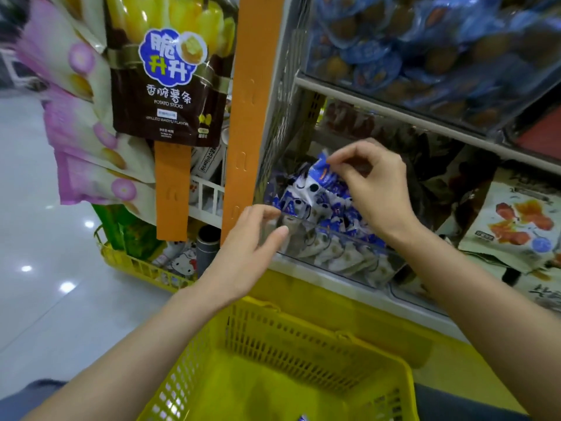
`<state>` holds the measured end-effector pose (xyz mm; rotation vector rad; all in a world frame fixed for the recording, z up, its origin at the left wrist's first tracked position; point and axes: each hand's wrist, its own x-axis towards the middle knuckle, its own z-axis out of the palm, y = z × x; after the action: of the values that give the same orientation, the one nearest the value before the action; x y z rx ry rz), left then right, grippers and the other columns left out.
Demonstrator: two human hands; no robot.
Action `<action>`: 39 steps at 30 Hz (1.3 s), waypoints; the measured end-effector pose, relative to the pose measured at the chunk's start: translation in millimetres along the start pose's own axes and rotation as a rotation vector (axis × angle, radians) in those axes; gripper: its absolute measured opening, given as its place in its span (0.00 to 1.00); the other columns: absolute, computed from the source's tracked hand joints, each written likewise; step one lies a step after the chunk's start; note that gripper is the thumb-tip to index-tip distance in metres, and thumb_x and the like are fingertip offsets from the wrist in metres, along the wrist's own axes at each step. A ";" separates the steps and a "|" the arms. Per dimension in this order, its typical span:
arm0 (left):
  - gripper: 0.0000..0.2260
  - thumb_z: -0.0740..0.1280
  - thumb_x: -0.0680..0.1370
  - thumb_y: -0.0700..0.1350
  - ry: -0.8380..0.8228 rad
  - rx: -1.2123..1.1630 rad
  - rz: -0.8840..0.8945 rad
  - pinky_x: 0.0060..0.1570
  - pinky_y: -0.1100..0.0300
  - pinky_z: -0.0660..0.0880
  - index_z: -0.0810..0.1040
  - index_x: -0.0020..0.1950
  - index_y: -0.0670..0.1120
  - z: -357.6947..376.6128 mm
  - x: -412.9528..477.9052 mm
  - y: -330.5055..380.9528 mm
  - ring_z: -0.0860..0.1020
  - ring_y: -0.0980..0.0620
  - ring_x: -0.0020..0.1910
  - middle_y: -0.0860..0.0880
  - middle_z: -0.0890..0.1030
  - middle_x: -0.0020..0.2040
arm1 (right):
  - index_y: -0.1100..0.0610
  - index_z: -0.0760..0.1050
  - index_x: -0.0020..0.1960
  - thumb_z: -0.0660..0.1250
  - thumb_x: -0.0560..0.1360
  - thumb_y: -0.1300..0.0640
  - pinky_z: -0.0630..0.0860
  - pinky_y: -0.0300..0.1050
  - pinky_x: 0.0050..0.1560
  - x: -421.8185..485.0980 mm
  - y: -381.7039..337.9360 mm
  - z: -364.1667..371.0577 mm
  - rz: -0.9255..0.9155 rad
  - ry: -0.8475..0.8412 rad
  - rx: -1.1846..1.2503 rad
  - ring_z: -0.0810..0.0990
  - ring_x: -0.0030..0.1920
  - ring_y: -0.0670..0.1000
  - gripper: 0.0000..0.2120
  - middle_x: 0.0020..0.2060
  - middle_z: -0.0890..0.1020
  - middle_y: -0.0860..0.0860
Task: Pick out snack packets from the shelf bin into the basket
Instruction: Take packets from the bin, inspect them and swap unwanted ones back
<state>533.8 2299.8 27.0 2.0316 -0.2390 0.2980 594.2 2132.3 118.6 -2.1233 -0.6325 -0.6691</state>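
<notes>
Yellow basket (303,338) at 6 o'clock, left hand (252,241) with fingers relaxed at front corner of clear shelf bin (334,230), right hand (373,189) pinching blue-white snack packet (320,173) at its 10 o'clock, above bin's pile.

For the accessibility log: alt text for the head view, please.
The right hand pinches a blue-and-white snack packet in the clear shelf bin; the left hand is open at the bin's front edge. A yellow basket sits below.

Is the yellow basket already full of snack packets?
No, the yellow basket is nearly all bare inside, and the right hand pinches a blue packet above the shelf bin.
</notes>
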 end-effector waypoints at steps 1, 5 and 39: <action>0.19 0.59 0.77 0.56 0.010 -0.136 -0.076 0.58 0.66 0.67 0.67 0.65 0.51 2.1 -5.5 3.1 0.70 0.62 0.59 0.57 0.71 0.60 | 0.50 0.78 0.40 0.67 0.72 0.68 0.74 0.31 0.46 -7.6 -6.6 -5.0 0.011 -0.042 0.071 0.78 0.41 0.38 0.13 0.39 0.78 0.41; 0.25 0.60 0.67 0.63 -0.071 -0.557 -0.297 0.59 0.60 0.71 0.72 0.59 0.52 12.3 -28.2 12.6 0.75 0.55 0.58 0.54 0.77 0.57 | 0.50 0.76 0.37 0.69 0.69 0.70 0.75 0.32 0.41 -45.5 -18.1 -14.3 0.120 -0.318 0.262 0.78 0.38 0.38 0.15 0.35 0.79 0.43; 0.12 0.69 0.73 0.40 -0.211 -0.629 -0.622 0.41 0.61 0.79 0.75 0.56 0.41 78.3 -65.1 -9.0 0.82 0.53 0.44 0.44 0.83 0.50 | 0.52 0.71 0.39 0.62 0.77 0.60 0.77 0.38 0.30 -156.7 47.4 11.8 0.709 -0.099 0.357 0.78 0.31 0.42 0.09 0.35 0.78 0.49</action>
<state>483.0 2237.0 -35.8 1.4140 0.1633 -0.3472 512.0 2083.2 -14.7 -1.8656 -0.0135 -0.0486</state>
